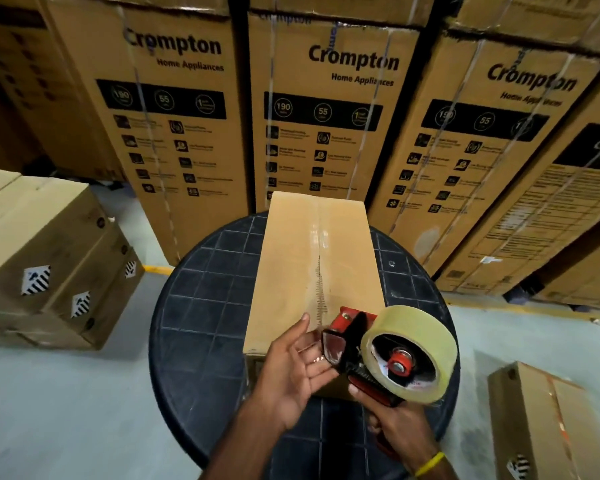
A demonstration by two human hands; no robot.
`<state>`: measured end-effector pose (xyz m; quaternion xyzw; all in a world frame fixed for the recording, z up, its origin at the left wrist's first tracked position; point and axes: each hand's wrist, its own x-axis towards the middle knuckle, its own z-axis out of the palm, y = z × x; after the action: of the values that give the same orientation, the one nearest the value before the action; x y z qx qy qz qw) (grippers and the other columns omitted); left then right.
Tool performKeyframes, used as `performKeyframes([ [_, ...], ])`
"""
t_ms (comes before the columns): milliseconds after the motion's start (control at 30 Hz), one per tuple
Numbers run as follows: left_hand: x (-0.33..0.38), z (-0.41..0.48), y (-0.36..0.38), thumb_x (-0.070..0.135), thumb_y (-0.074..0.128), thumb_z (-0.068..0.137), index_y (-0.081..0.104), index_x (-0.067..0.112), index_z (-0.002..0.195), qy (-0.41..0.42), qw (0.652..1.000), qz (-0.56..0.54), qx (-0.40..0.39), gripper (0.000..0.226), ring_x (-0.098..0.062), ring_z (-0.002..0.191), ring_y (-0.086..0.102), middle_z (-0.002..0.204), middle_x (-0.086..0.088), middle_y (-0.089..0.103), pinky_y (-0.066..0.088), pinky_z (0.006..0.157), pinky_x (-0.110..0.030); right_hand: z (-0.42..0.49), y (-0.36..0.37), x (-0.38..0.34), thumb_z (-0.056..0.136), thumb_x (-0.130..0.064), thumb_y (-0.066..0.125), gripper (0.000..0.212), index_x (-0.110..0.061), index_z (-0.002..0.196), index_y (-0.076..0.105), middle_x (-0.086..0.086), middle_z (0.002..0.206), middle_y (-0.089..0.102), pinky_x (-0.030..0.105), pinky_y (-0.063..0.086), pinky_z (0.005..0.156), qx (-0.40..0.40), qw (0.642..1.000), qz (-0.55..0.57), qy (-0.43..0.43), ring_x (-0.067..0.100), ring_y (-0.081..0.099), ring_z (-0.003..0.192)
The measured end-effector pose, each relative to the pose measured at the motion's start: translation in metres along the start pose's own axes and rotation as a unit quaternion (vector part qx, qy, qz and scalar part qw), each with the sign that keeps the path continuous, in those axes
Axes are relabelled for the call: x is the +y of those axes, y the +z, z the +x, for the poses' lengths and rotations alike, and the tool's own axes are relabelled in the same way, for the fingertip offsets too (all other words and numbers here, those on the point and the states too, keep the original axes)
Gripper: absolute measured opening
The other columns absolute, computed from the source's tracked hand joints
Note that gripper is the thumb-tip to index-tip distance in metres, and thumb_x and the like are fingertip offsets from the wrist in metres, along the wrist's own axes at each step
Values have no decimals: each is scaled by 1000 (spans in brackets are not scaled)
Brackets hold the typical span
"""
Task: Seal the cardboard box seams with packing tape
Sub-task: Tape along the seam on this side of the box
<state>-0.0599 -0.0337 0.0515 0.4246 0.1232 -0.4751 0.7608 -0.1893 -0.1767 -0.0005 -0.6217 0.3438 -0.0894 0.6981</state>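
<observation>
A long plain cardboard box (291, 265) lies on a round dark table (201, 292), its closed top flaps meeting in a centre seam (318, 271) that shows a shiny strip of tape at its far half. My right hand (395, 424) grips the handle of a red tape dispenser (357, 344) with a roll of clear tape (413, 351), held over the box's near end. My left hand (298, 365) is spread open, palm up, fingers touching the dispenser's front by the near edge of the box.
Tall printed appliance cartons (329, 109) stand in a row right behind the table. Stacked brown boxes (49, 258) sit on the floor at the left, and another box (548, 420) at the right. Grey floor (66, 410) with a yellow line surrounds the table.
</observation>
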Motion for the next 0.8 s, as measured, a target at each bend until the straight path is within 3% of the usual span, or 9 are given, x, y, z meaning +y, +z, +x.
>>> performKeyframes([
  [100, -11, 0, 3, 28, 74, 88, 73, 8, 105, -2, 995, -80, 53, 26, -20, 71, 77, 90, -13, 80, 59, 63, -32, 7, 1, 0, 34, -59, 97, 57, -14, 55, 68, 11, 45, 46, 28, 38, 41, -18, 998, -50, -24, 19, 41, 40],
  [167, -16, 4, 4, 12, 72, 90, 73, 7, 90, 37, 990, -78, 114, 4, -15, 54, 72, 72, -11, 77, 57, 49, -28, 15, -1, -3, 31, -63, 96, 60, -16, 51, 65, 4, 44, 54, 22, 43, 44, -28, 994, -90, -45, 17, 46, 41],
  [267, -15, 18, -3, 3, 71, 90, 74, 4, 83, 126, 970, -68, 197, 7, -17, 51, 70, 70, -12, 77, 56, 43, -26, 27, -1, -23, 59, -25, 94, 30, -21, 82, 75, -18, 69, 74, 3, 47, 61, -87, 986, -128, -66, -2, 68, 66],
  [367, -11, 21, -11, 3, 73, 89, 74, 2, 79, 176, 955, -41, 236, 10, -18, 51, 66, 68, -12, 76, 47, 38, -22, 40, -9, -48, 58, -34, 91, 57, -27, 110, 67, -27, 96, 75, 0, 46, 79, -146, 965, -199, -91, -16, 64, 94],
  [467, 3, 20, -46, 0, 74, 87, 75, -1, 77, 211, 932, -38, 292, 11, -15, 47, 60, 60, -8, 73, 48, 41, -22, 49, -22, -71, 64, -35, 93, 61, -20, 115, 62, -25, 99, 75, 4, 48, 83, -194, 949, -234, -82, -10, 67, 95],
  [567, 24, 19, -100, 5, 78, 86, 76, -3, 89, 242, 894, -34, 375, 8, -16, 55, 68, 70, -11, 75, 59, 52, -25, 62, -48, -79, 72, 5, 85, 57, -6, 120, 57, -12, 88, 77, 4, 51, 73, -204, 952, -220, -61, -3, 71, 84],
  [667, 24, 20, -116, 6, 81, 83, 76, 3, 85, 238, 900, 5, 367, 7, -22, 68, 75, 80, -16, 78, 63, 68, -33, 73, -61, -82, 51, -19, 98, 79, -5, 118, 58, -8, 100, 80, 15, 57, 76, -239, 943, -225, -51, 5, 74, 92],
  [733, 19, 27, -117, 9, 85, 80, 76, 0, 88, 237, 900, 0, 366, 15, -29, 75, 76, 80, -15, 79, 62, 74, -37, 77, -64, -79, 50, -5, 92, 72, -4, 114, 60, -5, 97, 80, 20, 60, 72, -241, 948, -208, -21, 8, 75, 89],
  [800, 17, 32, -119, 9, 85, 79, 76, -3, 91, 240, 900, -18, 364, 18, -33, 79, 76, 82, -17, 79, 62, 74, -38, 78, -65, -78, 43, -18, 100, 81, -6, 114, 62, -5, 100, 80, 22, 60, 75, -237, 947, -215, -28, 10, 75, 91],
])
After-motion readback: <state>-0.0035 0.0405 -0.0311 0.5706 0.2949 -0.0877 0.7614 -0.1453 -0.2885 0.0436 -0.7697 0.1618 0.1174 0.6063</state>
